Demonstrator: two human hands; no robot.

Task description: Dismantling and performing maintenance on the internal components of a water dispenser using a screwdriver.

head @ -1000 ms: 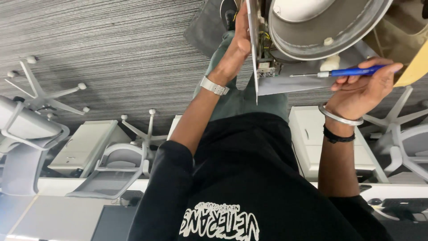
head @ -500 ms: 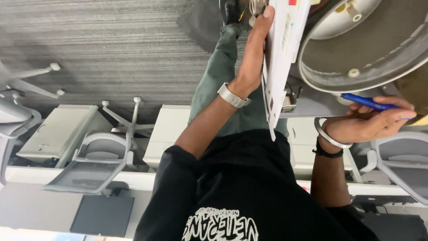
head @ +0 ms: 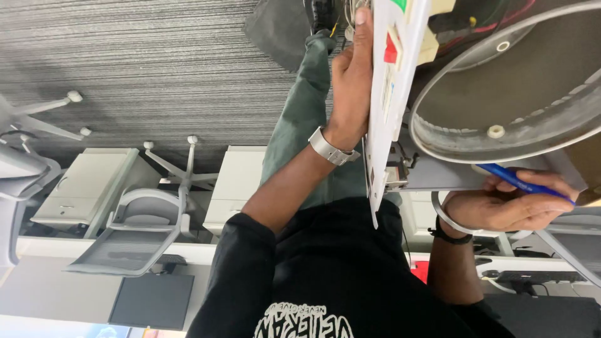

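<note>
One flat white panel (head: 391, 106), smooth and edge-on, stands beside one round grey metal drum (head: 501, 119). The left hand (head: 352, 81) lies flat against the panel, fingers together. Below the drum, the right hand (head: 507, 206) has its fingers clamped on one blue pen (head: 523, 183). Two grey mesh chairs (head: 134, 231) lie well left.

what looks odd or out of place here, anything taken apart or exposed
The appliance looks opened up: its white panel, steadied by the left hand, stands edge-on, with wiring and connectors exposed behind it beside the grey round drum. The right hand holds a blue pen under it.
</note>
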